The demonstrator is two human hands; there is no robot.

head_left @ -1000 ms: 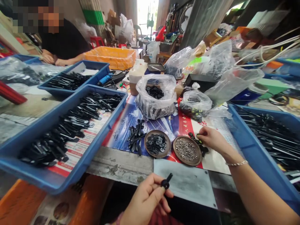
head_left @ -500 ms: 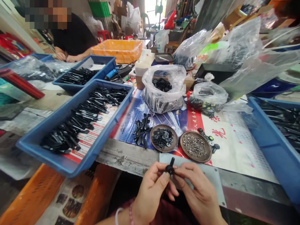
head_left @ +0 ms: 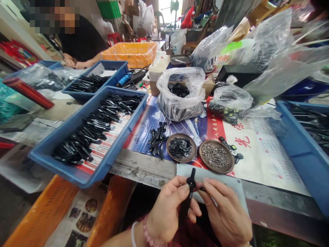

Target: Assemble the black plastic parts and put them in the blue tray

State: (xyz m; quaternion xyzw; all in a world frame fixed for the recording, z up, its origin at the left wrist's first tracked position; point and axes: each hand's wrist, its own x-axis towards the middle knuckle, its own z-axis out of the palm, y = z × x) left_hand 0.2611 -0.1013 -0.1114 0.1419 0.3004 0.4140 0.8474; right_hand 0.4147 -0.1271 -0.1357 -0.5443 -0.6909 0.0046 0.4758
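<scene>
My left hand (head_left: 167,209) is closed around a slim black part (head_left: 191,181) with a round, ring-like middle, its narrow end pointing up past my thumb. Beside it, my right hand (head_left: 227,206) pinches a small dark piece (head_left: 202,188), too small to name. Both hands hover over a pale metal plate (head_left: 238,190) at the table edge. Just beyond lie a round dish (head_left: 168,150) of small black discs and another dish (head_left: 232,161) of shiny metal pins. A small pile of slim black parts (head_left: 157,139) lies left of the dishes.
Blue trays (head_left: 46,156) of black parts stand at left and right. Open plastic bags (head_left: 181,106) of black pieces sit behind the dishes. An orange crate (head_left: 130,55) stands farther back. Across the table sits a person in a black shirt (head_left: 83,39). Below is an orange bin (head_left: 38,212).
The black part has turned in my left hand, showing more of its ring and length. My right hand has drawn slightly away to the right, a small dark piece visible at its fingertips.
</scene>
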